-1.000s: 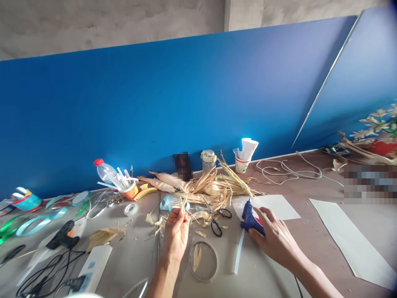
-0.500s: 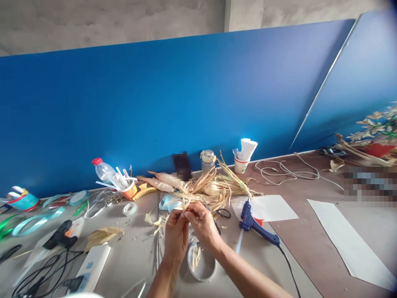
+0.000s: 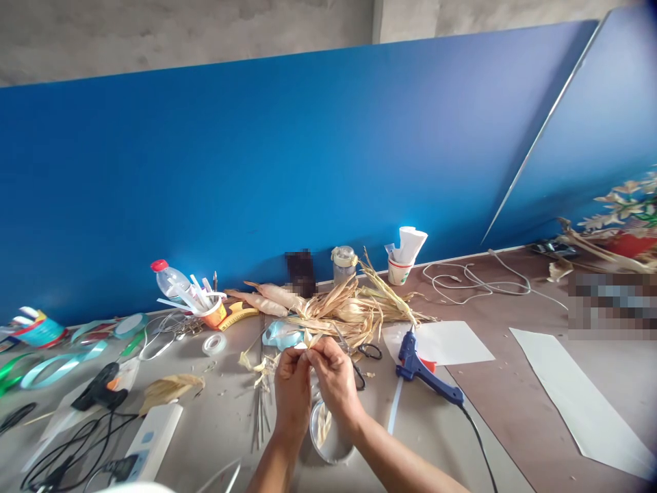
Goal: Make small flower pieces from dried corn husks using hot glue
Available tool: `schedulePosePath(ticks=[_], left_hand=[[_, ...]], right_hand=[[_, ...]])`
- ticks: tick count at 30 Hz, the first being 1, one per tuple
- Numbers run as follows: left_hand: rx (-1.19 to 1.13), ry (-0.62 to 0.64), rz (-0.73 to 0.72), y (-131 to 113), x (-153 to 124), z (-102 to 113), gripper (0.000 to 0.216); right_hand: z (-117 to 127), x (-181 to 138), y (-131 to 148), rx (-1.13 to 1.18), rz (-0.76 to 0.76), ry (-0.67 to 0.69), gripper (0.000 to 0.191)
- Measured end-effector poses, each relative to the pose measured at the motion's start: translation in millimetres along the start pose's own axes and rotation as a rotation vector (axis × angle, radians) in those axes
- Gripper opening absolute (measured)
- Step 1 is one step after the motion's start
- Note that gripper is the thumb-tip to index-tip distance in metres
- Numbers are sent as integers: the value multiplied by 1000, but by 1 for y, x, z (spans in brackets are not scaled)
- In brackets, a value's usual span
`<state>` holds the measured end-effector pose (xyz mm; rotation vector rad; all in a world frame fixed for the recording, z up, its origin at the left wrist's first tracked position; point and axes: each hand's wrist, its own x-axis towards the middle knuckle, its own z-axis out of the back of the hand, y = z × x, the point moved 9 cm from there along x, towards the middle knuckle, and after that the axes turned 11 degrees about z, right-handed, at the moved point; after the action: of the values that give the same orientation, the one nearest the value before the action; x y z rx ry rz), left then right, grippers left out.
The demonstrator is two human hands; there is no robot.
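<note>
My left hand [image 3: 293, 375] and my right hand [image 3: 332, 370] meet over the middle of the table, fingertips pinched together. Between them they grip a small pale piece of dried corn husk [image 3: 309, 338], its tips poking up above the fingers. Just below the hands stands a round clear dish [image 3: 339, 460] with pieces of husk [image 3: 324, 426] inside, partly covered by my right wrist. Behind my fingers lies a heap of dried corn husks [image 3: 354, 305]. Scissors with black handles [image 3: 370, 351] rest right of my right hand.
A blue glue gun [image 3: 421, 370] lies to the right, its cord running toward the front edge. White paper [image 3: 452, 342] is under its tip. At left are a power strip [image 3: 157, 438], black cables, a black glue gun [image 3: 100, 390], a tape roll [image 3: 214, 344] and a plastic bottle [image 3: 172, 282].
My hands stay together on the husk, with the right hand and forearm turned slightly. The husk's tips now show more spread out above the fingers.
</note>
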<state>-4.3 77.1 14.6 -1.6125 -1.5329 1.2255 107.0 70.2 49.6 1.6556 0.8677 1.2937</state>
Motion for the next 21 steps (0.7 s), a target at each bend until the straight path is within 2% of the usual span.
schedulePosePath(ticks=[4, 11, 16, 21], left_hand=[[48, -70, -62, -2, -1, 8, 17], [223, -210, -186, -13, -10, 13, 13], [287, -225, -276, -21, -16, 11, 9], [163, -194, -214, -15, -10, 14, 14]], right_hand=[[-3, -4, -2, 18, -6, -35, 18], [-10, -10, -14, 215, -99, -71, 20], [-11, -10, -18, 266, -130, -64, 19], [-13, -4, -17, 386, -148, -4, 19]])
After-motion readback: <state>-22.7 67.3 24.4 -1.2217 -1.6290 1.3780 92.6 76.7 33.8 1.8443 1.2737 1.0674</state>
